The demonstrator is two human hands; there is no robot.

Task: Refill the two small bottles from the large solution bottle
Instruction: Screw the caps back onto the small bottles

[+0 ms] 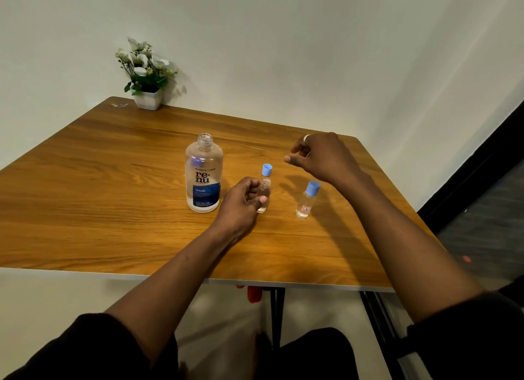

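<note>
The large clear solution bottle [203, 173] with a blue label stands uncapped in the middle of the wooden table [85, 195]. Just right of it, my left hand [241, 203] grips an uncapped small clear bottle [264, 192] standing on the table. Its blue cap [266, 170] lies just behind it. A second small bottle [306, 199] with a blue cap on stands further right, untouched. My right hand [317, 155] hovers above the table behind the capped bottle, fingers loosely curled, holding nothing.
A white pot of artificial flowers [147, 76] stands at the table's far left corner by the wall, with a small clear scrap [119, 105] beside it. The table's right edge borders a dark floor strip [482, 209].
</note>
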